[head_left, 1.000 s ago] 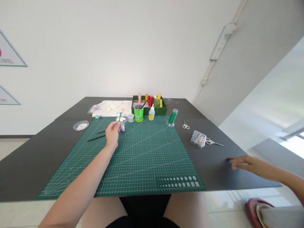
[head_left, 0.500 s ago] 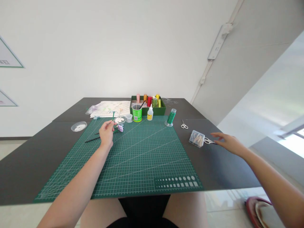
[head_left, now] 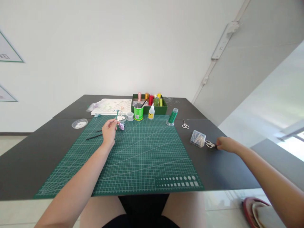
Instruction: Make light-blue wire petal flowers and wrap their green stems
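My left hand (head_left: 109, 130) is raised over the left part of the green cutting mat, fingers pinched on the thin green stem of a small flower (head_left: 117, 114); its pale bluish top spreads above the fingertips. Just beyond the hand a purple flower (head_left: 121, 126) lies on the mat. Two dark slim sticks (head_left: 93, 137) lie to the left, partly behind the hand. At the table's right side my right hand (head_left: 224, 144) is closed around the blade end of white-handled scissors (head_left: 210, 144), whose loops point left. The blades are hidden by the fingers.
A clear box of clips (head_left: 198, 138) sits beside the scissors. Smaller scissors (head_left: 185, 124) and a green thread spool (head_left: 172, 117) are farther back. Behind the mat (head_left: 142, 158) stand a green can (head_left: 138, 112), glue bottle (head_left: 151, 112) and thread box (head_left: 161, 110). Dishes (head_left: 79, 123) hold white pieces.
My right hand has gone from spread fingers above the scissors to closed on their blade end, the scissors shifting slightly. My left hand keeps its pinch on the small flower. The view shifted slightly.
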Action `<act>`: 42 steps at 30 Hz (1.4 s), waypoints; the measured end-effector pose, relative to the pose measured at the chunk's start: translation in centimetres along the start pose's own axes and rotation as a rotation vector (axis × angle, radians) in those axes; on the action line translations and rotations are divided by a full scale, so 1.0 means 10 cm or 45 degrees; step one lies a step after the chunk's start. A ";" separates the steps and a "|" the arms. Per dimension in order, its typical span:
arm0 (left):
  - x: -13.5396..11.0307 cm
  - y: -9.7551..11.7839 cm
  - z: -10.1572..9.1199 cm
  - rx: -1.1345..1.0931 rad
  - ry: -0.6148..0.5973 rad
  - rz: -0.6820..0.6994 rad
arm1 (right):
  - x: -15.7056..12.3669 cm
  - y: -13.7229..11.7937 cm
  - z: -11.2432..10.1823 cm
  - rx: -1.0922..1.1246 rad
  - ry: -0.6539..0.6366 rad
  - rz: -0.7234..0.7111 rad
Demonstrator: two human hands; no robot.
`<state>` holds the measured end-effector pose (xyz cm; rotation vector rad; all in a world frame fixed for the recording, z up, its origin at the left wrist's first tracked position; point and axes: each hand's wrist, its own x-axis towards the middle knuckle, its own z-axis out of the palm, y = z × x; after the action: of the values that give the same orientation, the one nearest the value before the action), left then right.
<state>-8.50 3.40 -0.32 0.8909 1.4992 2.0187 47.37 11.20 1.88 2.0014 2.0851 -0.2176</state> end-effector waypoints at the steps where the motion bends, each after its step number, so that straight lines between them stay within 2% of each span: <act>1: 0.00 0.00 0.00 0.000 -0.002 0.003 | -0.04 0.02 0.01 -0.012 0.008 0.003; 7: -0.03 0.03 0.02 0.019 -0.003 -0.007 | -0.27 0.08 0.05 -0.035 0.082 -0.037; 10: -0.04 0.03 0.01 0.022 -0.014 -0.022 | -0.38 0.13 -0.03 0.006 0.128 -0.057; 13: -0.04 0.02 0.01 0.022 -0.015 -0.022 | -0.46 0.21 -0.17 0.192 0.068 -0.097; 16: -0.04 0.01 0.01 0.022 -0.020 -0.019 | -0.49 0.28 -0.25 0.362 0.036 -0.089; 20: -0.04 0.01 0.02 0.027 -0.022 -0.018 | -0.45 0.29 -0.19 0.286 0.159 -0.123; 25: -0.04 0.02 0.02 0.030 -0.016 -0.033 | -0.33 0.20 0.04 0.089 0.279 -0.227; 30: -0.04 0.01 0.01 0.026 -0.027 -0.037 | -0.24 0.04 0.22 0.068 0.302 -0.258; 34: -0.05 0.01 0.01 0.035 -0.031 -0.042 | -0.22 -0.12 0.24 0.014 0.346 -0.348; 42: -0.05 0.03 0.02 0.054 -0.030 -0.046 | -0.26 -0.37 0.17 -0.263 0.257 -0.289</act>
<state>-7.95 3.10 -0.14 0.8948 1.5391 1.9507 43.91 8.07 0.73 1.7300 2.3494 0.1618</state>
